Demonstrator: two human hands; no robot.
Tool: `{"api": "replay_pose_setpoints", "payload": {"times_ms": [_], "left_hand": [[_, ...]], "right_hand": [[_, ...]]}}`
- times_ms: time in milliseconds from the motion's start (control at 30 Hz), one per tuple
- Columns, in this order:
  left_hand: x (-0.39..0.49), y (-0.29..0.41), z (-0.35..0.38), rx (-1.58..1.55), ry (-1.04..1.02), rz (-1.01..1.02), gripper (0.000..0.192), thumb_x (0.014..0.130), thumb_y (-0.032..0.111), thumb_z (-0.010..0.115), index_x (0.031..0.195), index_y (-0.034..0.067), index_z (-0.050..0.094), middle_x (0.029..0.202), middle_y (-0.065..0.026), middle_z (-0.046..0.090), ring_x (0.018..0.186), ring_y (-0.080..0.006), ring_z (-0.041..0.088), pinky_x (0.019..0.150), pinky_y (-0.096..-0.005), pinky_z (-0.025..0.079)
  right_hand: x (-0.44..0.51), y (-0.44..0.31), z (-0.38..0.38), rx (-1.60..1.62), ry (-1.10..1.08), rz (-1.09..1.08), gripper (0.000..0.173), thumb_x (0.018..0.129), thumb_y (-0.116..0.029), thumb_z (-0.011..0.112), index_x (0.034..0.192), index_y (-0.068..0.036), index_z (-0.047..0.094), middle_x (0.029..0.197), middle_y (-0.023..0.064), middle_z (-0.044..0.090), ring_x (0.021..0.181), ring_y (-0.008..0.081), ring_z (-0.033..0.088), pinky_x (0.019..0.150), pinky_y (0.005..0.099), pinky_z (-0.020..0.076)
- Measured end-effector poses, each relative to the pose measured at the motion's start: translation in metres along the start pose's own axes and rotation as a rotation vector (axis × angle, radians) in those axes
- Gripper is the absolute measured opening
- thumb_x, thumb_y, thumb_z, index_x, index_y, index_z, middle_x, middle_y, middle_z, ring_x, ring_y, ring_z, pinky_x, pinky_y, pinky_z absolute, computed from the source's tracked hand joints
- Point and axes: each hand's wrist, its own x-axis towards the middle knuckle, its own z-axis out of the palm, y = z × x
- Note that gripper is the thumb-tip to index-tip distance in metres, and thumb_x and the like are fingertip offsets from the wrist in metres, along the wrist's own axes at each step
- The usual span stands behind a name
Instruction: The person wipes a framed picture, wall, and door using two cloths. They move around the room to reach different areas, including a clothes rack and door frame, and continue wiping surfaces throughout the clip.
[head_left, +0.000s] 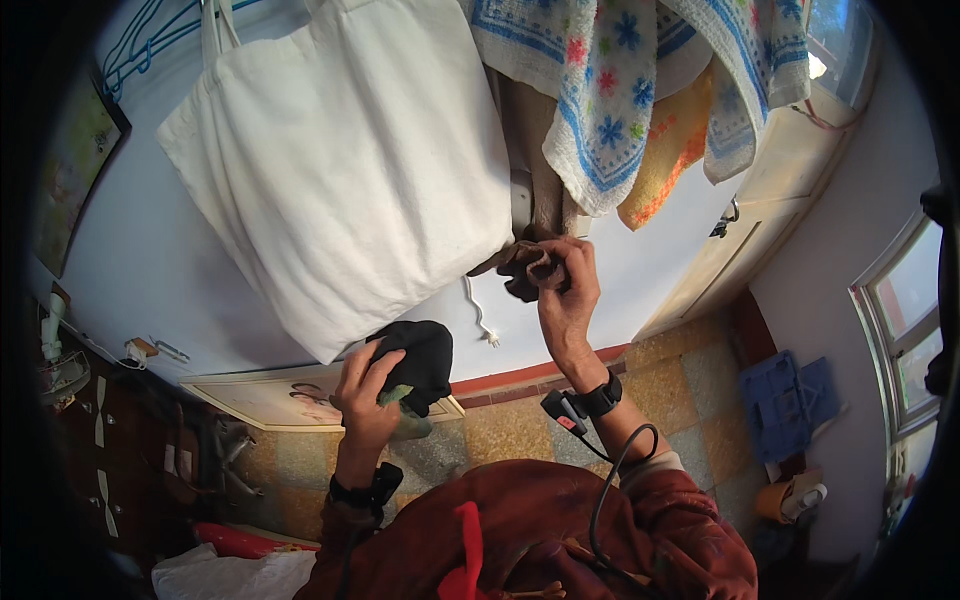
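My left hand (369, 401) grips a bunched black cloth (424, 360), below the bottom corner of a white cloth tote bag (345, 165). Something green (396, 393) shows beside my fingers, partly hidden by them and the black cloth. With fingers pinched, my right hand (571, 292) holds the crumpled end of a dark brown cloth (531, 268) near the bag's right lower corner. Behind that hand hangs a long brown fabric strip (546, 165); whether the two are one piece, I cannot tell.
Floral towels (600, 135) and an orange-yellow cloth (670, 150) hang at upper right. A white cord with a plug (489, 337) dangles against the wall. Blue wire hangers (142, 49) are at upper left. A blue plastic item (776, 405) stands by the right wall. A framed panel (262, 394) leans low.
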Motion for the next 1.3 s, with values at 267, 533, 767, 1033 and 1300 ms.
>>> {"api": "replay_pose_setpoints", "payload": {"times_ms": [267, 533, 767, 1033, 1300], "left_hand": [[0.031, 0.020, 0.021, -0.100, -0.027, -0.112, 0.048, 0.070, -0.017, 0.062, 0.114, 0.001, 0.070, 0.117, -0.0192, 0.063, 0.106, -0.0374, 0.064, 0.095, -0.0394, 0.050], [0.040, 0.040, -0.034, -0.234, -0.034, -0.132, 0.054, 0.063, -0.011, 0.055, 0.113, 0.001, 0.073, 0.115, -0.0193, 0.065, 0.108, -0.0345, 0.066, 0.096, -0.0370, 0.052], [0.071, 0.043, -0.063, -0.170, 0.436, -0.167, 0.052, 0.065, -0.013, 0.047, 0.111, -0.001, 0.069, 0.115, -0.0162, 0.062, 0.108, -0.0290, 0.063, 0.101, -0.0351, 0.047], [0.063, 0.033, -0.061, -0.213, 0.019, -0.166, 0.053, 0.066, -0.015, 0.057, 0.112, 0.005, 0.073, 0.117, -0.0167, 0.064, 0.110, -0.0343, 0.066, 0.096, -0.0371, 0.051], [0.108, 0.023, -0.135, -0.395, 0.630, -0.037, 0.031, 0.081, 0.003, 0.069, 0.112, 0.000, 0.070, 0.122, -0.0106, 0.062, 0.115, -0.0241, 0.060, 0.103, -0.0344, 0.045]], "right_hand": [[0.030, 0.022, 0.012, -0.349, -0.311, -0.251, 0.041, 0.074, 0.010, 0.063, 0.113, -0.002, 0.061, 0.113, 0.0205, 0.058, 0.103, 0.0426, 0.055, 0.085, 0.0461, 0.0496], [0.011, 0.002, -0.012, 0.157, -0.379, 0.084, 0.021, 0.083, 0.006, 0.063, 0.103, 0.000, 0.065, 0.096, 0.0121, 0.066, 0.087, 0.0268, 0.066, 0.081, 0.0329, 0.0527], [0.083, -0.055, 0.011, -0.017, -0.035, -0.318, 0.052, 0.082, 0.006, 0.062, 0.133, -0.001, 0.061, 0.135, 0.0252, 0.051, 0.124, 0.0391, 0.054, 0.105, 0.0424, 0.0439], [0.054, -0.041, 0.013, -0.061, -0.442, -0.330, 0.043, 0.074, 0.011, 0.066, 0.114, -0.002, 0.068, 0.107, 0.0160, 0.063, 0.100, 0.0364, 0.062, 0.085, 0.0419, 0.0523], [0.130, -0.128, 0.023, 0.019, -0.108, -0.626, 0.030, 0.081, -0.004, 0.074, 0.112, -0.006, 0.073, 0.109, 0.0139, 0.066, 0.101, 0.0307, 0.060, 0.089, 0.0401, 0.0469]]}}
